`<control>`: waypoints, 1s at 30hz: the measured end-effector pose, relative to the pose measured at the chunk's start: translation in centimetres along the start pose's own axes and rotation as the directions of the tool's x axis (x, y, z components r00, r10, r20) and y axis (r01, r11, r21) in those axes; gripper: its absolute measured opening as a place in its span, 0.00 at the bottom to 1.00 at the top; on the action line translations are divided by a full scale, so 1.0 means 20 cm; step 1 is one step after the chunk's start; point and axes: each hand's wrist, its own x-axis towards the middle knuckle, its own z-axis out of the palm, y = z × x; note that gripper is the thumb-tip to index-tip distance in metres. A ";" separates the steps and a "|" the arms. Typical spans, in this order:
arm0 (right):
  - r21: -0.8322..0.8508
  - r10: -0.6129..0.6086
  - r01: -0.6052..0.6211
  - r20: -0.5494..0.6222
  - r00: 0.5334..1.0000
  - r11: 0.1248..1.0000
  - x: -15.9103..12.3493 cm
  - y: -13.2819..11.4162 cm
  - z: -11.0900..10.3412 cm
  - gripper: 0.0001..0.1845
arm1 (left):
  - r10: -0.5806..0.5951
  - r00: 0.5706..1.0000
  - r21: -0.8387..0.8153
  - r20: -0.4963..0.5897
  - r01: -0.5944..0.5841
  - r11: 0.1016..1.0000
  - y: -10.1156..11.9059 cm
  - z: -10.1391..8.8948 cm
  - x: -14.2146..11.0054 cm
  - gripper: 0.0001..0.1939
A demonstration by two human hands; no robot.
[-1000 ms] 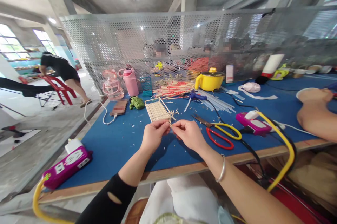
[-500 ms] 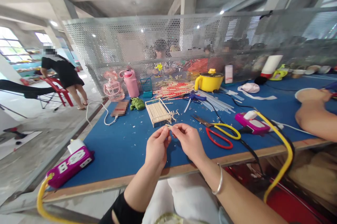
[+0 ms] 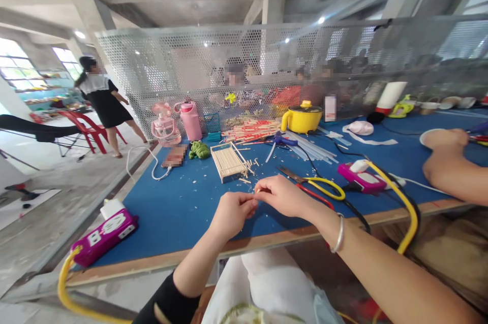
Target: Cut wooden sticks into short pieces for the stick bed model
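Note:
My left hand and my right hand meet fingertip to fingertip over the front of the table. Both are closed in a pinch. A short wooden stick is between them, mostly hidden by the fingers. Just beyond stands a small tray-like frame of pale sticks, with a slatted floor and low rails. Short cut sticks lie by its right side. Large scissors with red and yellow handles rest to the right, partly behind my right forearm.
A blue glue gun, clear glue sticks and red-and-pale sticks lie farther back. Around them are a yellow pot, a pink bottle, green yarn and purple power strips. A co-worker's arm reaches in at right.
My hands have moved slightly right; my right forearm now lies flatter and covers part of the scissors' red handle. The person at the left has straightened and turned.

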 end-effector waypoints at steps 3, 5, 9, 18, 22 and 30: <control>0.016 0.016 -0.016 0.026 1.000 1.000 0.00 0.00 0.02 0.09 | -0.036 0.999 -0.023 0.034 0.037 0.999 -0.02 0.01 0.01 0.13; 0.052 0.030 -0.033 0.051 0.998 0.998 -0.01 0.02 0.00 0.08 | -0.081 0.995 -0.102 0.059 0.086 0.991 -0.03 0.02 0.02 0.14; -0.100 0.220 -0.221 -0.017 0.975 0.970 -0.07 0.17 -0.13 0.16 | -0.203 0.975 -0.369 0.094 0.223 0.902 -0.03 0.02 0.04 0.17; -0.447 0.518 -0.474 -0.029 0.855 0.759 -0.25 0.49 -0.31 0.28 | -0.301 0.943 -0.545 0.144 0.329 0.771 -0.07 0.02 0.05 0.16; -0.348 0.518 -0.496 -0.034 0.855 0.795 -0.25 0.44 -0.32 0.29 | -0.295 0.942 -0.584 0.162 0.333 0.740 -0.07 0.01 0.05 0.14; -0.112 0.265 -0.252 0.131 0.955 0.961 -0.31 0.05 -0.22 0.23 | -0.257 0.952 -0.591 0.165 0.304 0.747 -0.07 0.01 0.04 0.16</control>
